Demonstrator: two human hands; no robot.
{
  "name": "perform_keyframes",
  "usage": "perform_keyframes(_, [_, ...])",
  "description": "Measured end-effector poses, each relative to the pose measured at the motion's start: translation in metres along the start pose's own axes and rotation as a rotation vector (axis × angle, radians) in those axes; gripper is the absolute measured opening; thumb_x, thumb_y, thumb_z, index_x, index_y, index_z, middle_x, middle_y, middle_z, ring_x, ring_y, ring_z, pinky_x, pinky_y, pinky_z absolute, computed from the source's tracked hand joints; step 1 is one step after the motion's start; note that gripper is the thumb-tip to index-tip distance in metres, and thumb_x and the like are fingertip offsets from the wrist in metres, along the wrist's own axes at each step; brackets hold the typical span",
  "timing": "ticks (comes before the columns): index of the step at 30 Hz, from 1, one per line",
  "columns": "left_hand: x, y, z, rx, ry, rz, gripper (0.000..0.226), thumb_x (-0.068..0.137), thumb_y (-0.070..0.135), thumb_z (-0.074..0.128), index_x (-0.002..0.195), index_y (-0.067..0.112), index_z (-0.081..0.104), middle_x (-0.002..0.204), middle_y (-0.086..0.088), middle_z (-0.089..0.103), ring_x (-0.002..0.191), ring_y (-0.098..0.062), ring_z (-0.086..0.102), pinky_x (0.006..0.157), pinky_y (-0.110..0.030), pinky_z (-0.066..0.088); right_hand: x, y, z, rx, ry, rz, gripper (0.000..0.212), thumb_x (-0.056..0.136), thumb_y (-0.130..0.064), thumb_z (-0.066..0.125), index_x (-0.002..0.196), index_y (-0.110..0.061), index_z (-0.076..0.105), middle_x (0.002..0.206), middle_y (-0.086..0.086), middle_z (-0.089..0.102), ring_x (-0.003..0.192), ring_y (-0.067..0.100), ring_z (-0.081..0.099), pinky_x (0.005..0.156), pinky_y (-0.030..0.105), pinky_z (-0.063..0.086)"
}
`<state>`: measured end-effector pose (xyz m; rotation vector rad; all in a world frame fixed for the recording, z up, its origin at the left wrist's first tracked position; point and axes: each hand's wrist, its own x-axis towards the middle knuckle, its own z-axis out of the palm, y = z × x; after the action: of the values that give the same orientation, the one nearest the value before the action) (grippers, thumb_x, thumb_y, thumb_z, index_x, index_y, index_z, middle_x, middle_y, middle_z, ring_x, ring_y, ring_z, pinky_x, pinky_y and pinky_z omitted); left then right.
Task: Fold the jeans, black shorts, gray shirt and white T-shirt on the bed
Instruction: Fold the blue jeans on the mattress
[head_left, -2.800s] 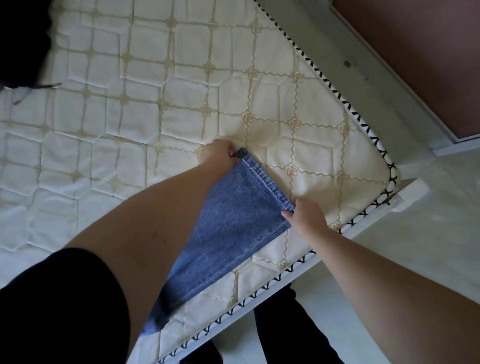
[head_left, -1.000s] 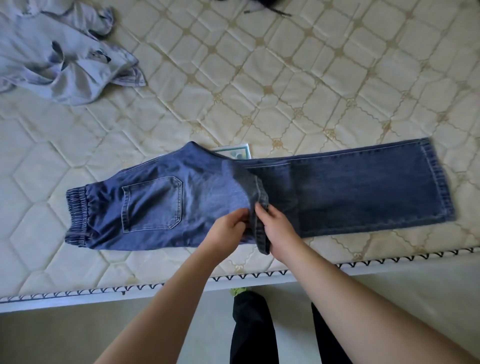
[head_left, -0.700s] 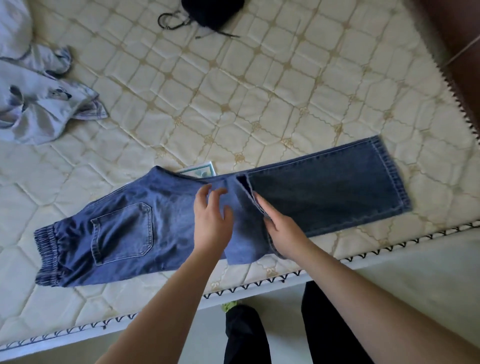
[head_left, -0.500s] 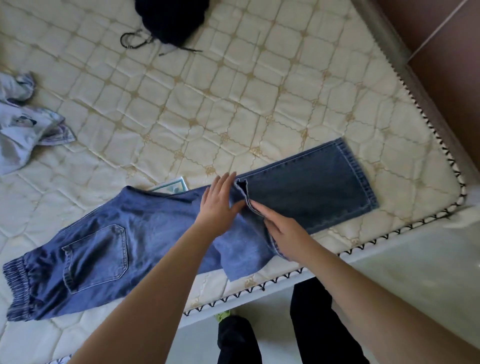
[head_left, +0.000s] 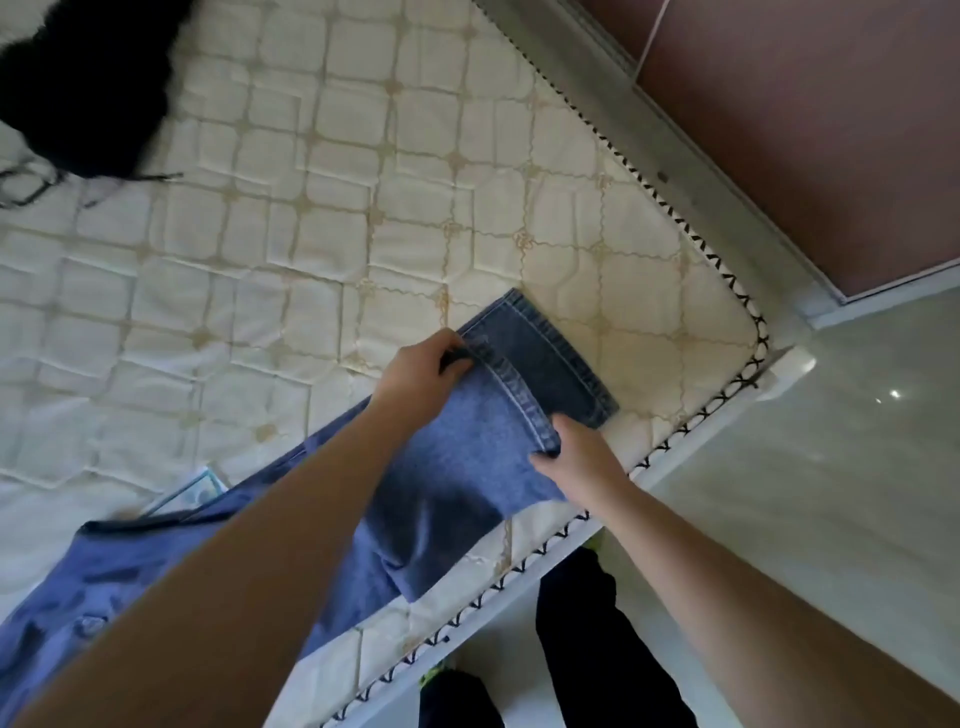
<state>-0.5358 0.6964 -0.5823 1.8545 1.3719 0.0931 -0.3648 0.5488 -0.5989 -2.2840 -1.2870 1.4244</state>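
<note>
A cream quilted mattress (head_left: 395, 218) with a tan stitched grid fills most of the view, its edge trimmed in black-and-white zigzag piping (head_left: 691, 421). Beyond the mattress's rounded corner lies a pale glossy floor (head_left: 831, 467), and along its far side runs a light frame beside a reddish-brown panel (head_left: 810, 104). The jeans (head_left: 457, 467) lie flat on the mattress, running along its near edge toward that corner, with one leg turned over so its paler inside faces up on top of the darker leg beneath. The left hand (head_left: 421, 379) pinches the far end of the upper leg's stitched hem, fingers curled around the cloth. The right hand (head_left: 576, 457) grips the near end of the same hem, thumb on top, close to the mattress edge. Both forearms reach in over the denim. A corner of a pale card or booklet (head_left: 192, 491) peeks from under the jeans on the side away from the mattress edge. The black shorts (head_left: 88, 88) sit bunched well apart, far across the mattress. The person's dark trousers (head_left: 582, 623) show below the mattress edge.
</note>
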Motion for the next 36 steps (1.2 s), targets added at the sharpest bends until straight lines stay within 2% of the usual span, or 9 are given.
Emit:
perform_keyframes(3, [0.032, 0.016, 0.014, -0.035, 0.046, -0.028, 0.008, 0.092, 0.029, 0.062, 0.090, 0.035, 0.056, 0.067, 0.021, 0.053, 0.063, 0.003, 0.050, 0.054, -0.015, 0.035, 0.020, 0.020, -0.028, 0.004, 0.179, 0.071, 0.030, 0.095, -0.029, 0.059, 0.074, -0.016, 0.041, 0.064, 0.001, 0.046, 0.059, 0.021, 0.046, 0.052, 0.032, 0.029])
perform_keyframes(7, [0.076, 0.029, 0.022, -0.002, 0.058, -0.055, 0.006, 0.090, 0.032, 0.065, 0.087, 0.031, 0.059, 0.071, 0.012, 0.057, 0.066, -0.008, 0.053, 0.056, -0.021, 0.037, 0.040, 0.038, -0.050, 0.066, 0.273, 0.071, 0.050, 0.093, -0.032, 0.064, 0.064, -0.016, 0.027, 0.058, 0.002, 0.029, 0.051, 0.016, 0.026, 0.048, 0.030, 0.015])
perform_keyframes(11, [0.108, 0.035, 0.032, 0.119, -0.002, -0.081, 0.008, 0.085, 0.031, 0.067, 0.090, 0.025, 0.065, 0.082, 0.008, 0.058, 0.082, -0.015, 0.055, 0.070, -0.026, 0.039, 0.054, 0.046, -0.050, -0.038, 0.253, 0.083, 0.049, 0.091, -0.034, 0.067, 0.064, -0.016, 0.030, 0.066, 0.002, 0.034, 0.059, 0.017, 0.036, 0.050, 0.025, 0.021])
perform_keyframes(14, [0.119, 0.032, 0.043, 0.181, -0.009, -0.130, 0.014, 0.088, 0.029, 0.068, 0.097, 0.019, 0.067, 0.098, 0.002, 0.053, 0.086, -0.017, 0.051, 0.071, -0.029, 0.039, 0.061, 0.051, -0.042, -0.145, 0.257, 0.133, 0.026, 0.090, -0.038, 0.067, 0.092, -0.013, 0.059, 0.104, 0.009, 0.049, 0.100, 0.027, 0.050, 0.072, 0.032, 0.041])
perform_keyframes(17, [0.124, 0.028, 0.048, 0.190, -0.001, -0.164, 0.012, 0.088, 0.030, 0.070, 0.091, 0.020, 0.063, 0.097, 0.000, 0.055, 0.082, -0.018, 0.050, 0.069, -0.029, 0.038, 0.063, 0.053, -0.030, -0.149, 0.291, 0.170, 0.041, 0.091, -0.037, 0.065, 0.121, -0.011, 0.056, 0.124, 0.010, 0.048, 0.114, 0.028, 0.045, 0.091, 0.035, 0.043])
perform_keyframes(21, [0.132, 0.030, 0.050, 0.244, -0.097, -0.172, 0.026, 0.087, 0.030, 0.069, 0.102, 0.009, 0.062, 0.101, -0.011, 0.063, 0.095, -0.028, 0.059, 0.079, -0.035, 0.049, 0.069, 0.058, -0.036, -0.134, 0.229, 0.169, 0.030, 0.090, -0.035, 0.067, 0.102, -0.010, 0.056, 0.102, 0.010, 0.059, 0.096, 0.027, 0.055, 0.076, 0.032, 0.042])
perform_keyframes(25, [0.134, 0.033, 0.062, 0.110, -0.060, -0.174, 0.017, 0.085, 0.024, 0.069, 0.080, 0.021, 0.053, 0.078, 0.002, 0.056, 0.075, -0.019, 0.055, 0.057, -0.027, 0.039, 0.070, 0.072, -0.054, -0.009, 0.217, 0.115, 0.025, 0.091, -0.026, 0.067, 0.086, -0.014, 0.045, 0.087, 0.003, 0.047, 0.066, 0.015, 0.042, 0.052, 0.025, 0.026])
perform_keyframes(31, [0.143, 0.061, 0.079, 0.060, -0.045, -0.027, 0.014, 0.083, 0.015, 0.070, 0.085, 0.014, 0.057, 0.082, 0.002, 0.055, 0.076, -0.020, 0.054, 0.062, -0.029, 0.043, 0.065, 0.094, -0.061, 0.075, 0.370, 0.159, 0.021, 0.092, -0.019, 0.065, 0.092, -0.014, 0.044, 0.095, 0.006, 0.048, 0.073, 0.018, 0.046, 0.060, 0.026, 0.033])
perform_keyframes(36, [0.149, 0.059, 0.084, 0.205, -0.134, -0.240, 0.045, 0.084, 0.031, 0.073, 0.119, 0.016, 0.048, 0.104, -0.004, 0.054, 0.097, -0.025, 0.055, 0.086, -0.043, 0.049, 0.065, 0.099, -0.062, 0.124, 0.424, 0.095, 0.022, 0.092, -0.020, 0.066, 0.106, -0.012, 0.051, 0.097, 0.002, 0.051, 0.082, 0.018, 0.050, 0.068, 0.026, 0.035])
